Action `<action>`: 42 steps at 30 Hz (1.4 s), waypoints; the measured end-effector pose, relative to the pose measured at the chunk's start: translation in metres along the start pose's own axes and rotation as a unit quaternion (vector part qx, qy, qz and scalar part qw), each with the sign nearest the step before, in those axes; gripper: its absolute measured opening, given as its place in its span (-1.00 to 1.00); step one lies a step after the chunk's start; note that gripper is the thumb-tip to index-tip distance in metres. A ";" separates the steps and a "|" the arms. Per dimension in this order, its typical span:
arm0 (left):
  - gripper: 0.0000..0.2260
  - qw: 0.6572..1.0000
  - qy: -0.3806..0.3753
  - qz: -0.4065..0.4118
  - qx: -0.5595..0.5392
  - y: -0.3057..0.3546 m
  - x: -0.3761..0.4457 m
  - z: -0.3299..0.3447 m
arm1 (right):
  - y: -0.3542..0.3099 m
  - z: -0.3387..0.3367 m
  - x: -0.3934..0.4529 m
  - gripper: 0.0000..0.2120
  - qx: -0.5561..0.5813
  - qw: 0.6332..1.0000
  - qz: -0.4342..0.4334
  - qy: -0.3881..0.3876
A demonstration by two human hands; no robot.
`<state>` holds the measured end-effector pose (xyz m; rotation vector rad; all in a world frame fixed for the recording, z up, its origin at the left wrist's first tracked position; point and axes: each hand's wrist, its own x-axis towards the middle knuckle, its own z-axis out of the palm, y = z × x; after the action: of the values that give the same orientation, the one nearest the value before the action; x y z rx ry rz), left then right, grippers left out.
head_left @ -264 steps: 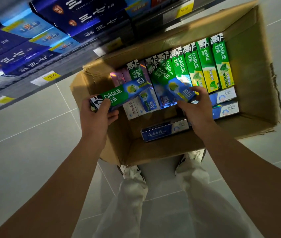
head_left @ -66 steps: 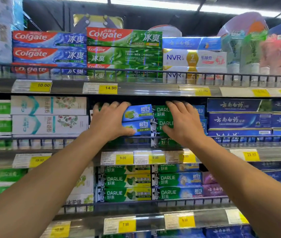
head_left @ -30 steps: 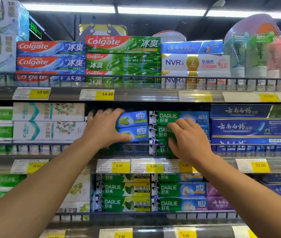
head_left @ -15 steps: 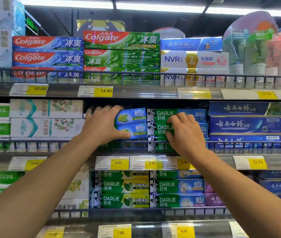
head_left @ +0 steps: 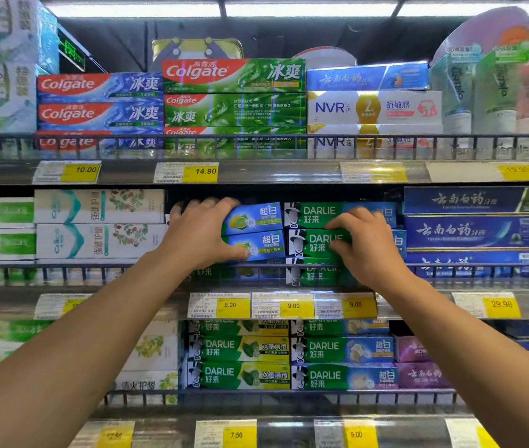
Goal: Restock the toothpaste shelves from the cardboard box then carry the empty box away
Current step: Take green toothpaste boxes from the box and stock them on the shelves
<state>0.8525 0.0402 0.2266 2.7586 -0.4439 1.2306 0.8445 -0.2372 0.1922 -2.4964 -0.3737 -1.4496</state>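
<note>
Hands are both up on the middle shelf right now, working the Darlie section. Left hand is wrapped around the left end of two stacked Darlie boxes — fingers curled over the top of the upper one, thumb hooked under the lower one, so it's gripping the pair. Right hand sits on the neighbouring Darlie stack just to the right, fingers bent and pressing on the front of the second box down; can't really tell if it's pinching that box or just pushing it.

Both stacks sit behind the wire rail, above three yellow 9.00 price tags. White herbal boxes are just left of the hands, dark blue boxes to the right. Colgate boxes fill the shelf above, more Darlie on the one below.

Cardboard box isn't anywhere in view.
</note>
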 end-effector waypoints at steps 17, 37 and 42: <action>-0.21 0.999 0.016 0.025 -0.034 -0.034 -0.016 -0.015 | -0.095 0.010 0.027 -0.20 -0.021 0.990 -0.126 -0.065; -0.43 0.990 0.034 0.051 -0.127 -0.063 -0.023 -0.023 | -0.107 0.021 0.014 -0.22 0.026 0.998 -0.053 0.005; -0.45 0.988 0.072 0.021 -0.134 -0.097 -0.045 -0.031 | -0.125 0.029 0.007 -0.35 0.050 0.994 -0.050 0.082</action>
<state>0.8306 0.1492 0.2183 2.4305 -0.6058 1.2657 0.8307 -0.1096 0.1930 -2.2910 -0.5316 -1.6183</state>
